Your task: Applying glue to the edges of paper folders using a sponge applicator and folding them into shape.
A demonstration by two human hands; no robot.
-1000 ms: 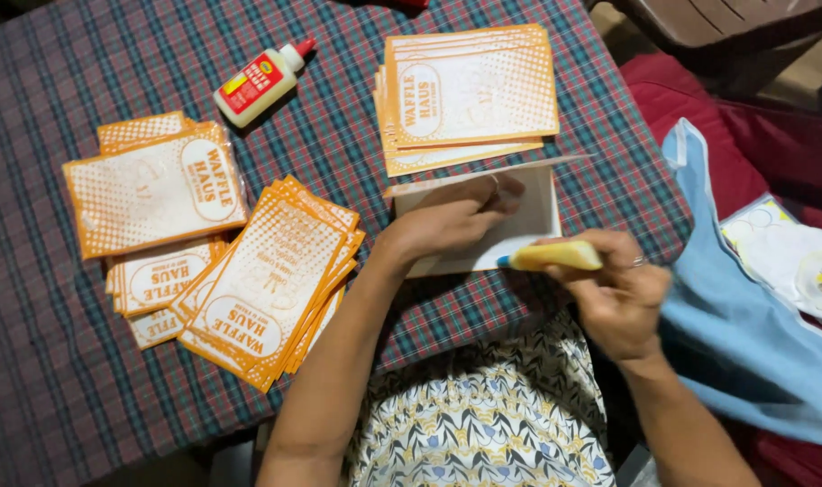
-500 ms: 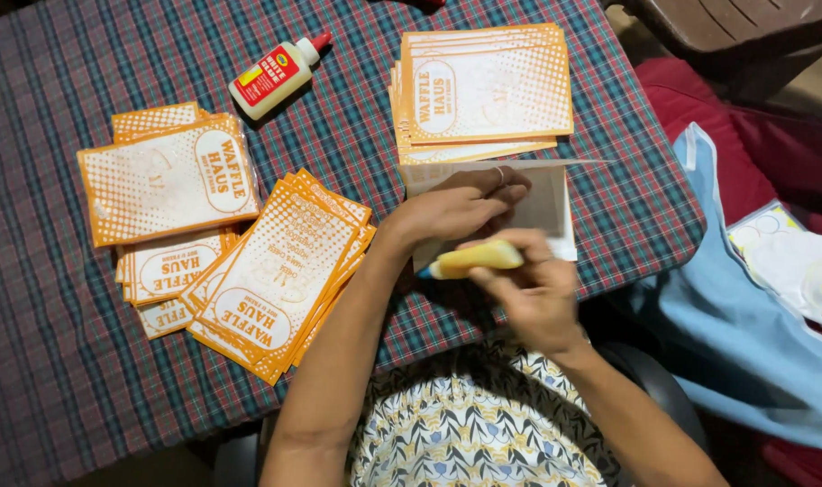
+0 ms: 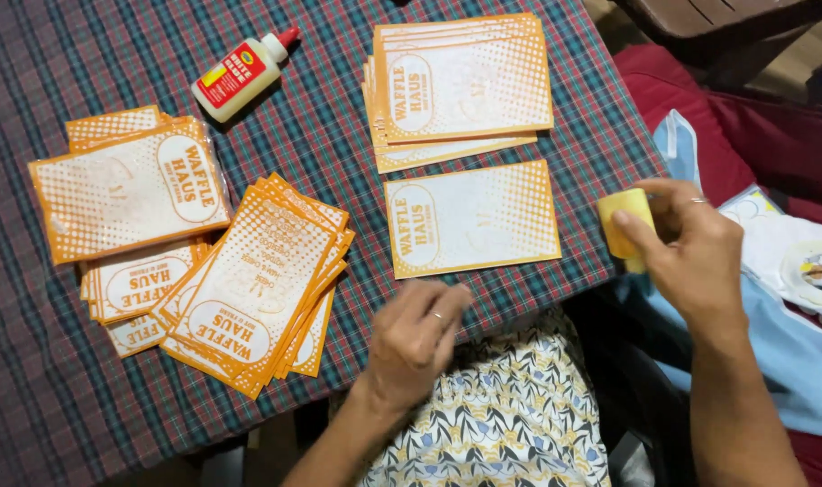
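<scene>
Yellow tube: a small yellow cylinder [image 3: 624, 225], held off the table's right edge, at about 3 o'clock from the single card, near it but not touching.
Right hand: the right hand [image 3: 695, 257] is closed around the yellow tube, thumb and fingers pinching its side; a ring shows on one finger.
Left hand: the left hand [image 3: 417, 338] hovers loosely curled at the table's near edge, at about 7 o'clock from the single card; it holds nothing, and its outline is blurred, so I cannot tell if the fingertips touch the cloth. It also wears a ring.
Single card: one orange-and-white printed card [image 3: 472, 219] lies flat and alone on the cloth, between the two hands.
Top stack: a pile of like cards [image 3: 461, 86] sits just beside the single card, at 12 o'clock from it, edges fanned slightly.
Middle stack: a tilted, fanned pile [image 3: 258, 284] lies at 9 o'clock from the single card.
Left stack: more cards [image 3: 127, 194] lie at the far left, one large one on top of smaller ones.
Glue bottle: a white bottle with a red cap [image 3: 242, 74] lies on its side at 10 o'clock from the single card.
Table: covered by a plaid cloth [image 3: 32, 397] in dark red and green.
Blue cloth: a light blue fabric [image 3: 794, 352] lies at 4 o'clock, under the right forearm.
</scene>
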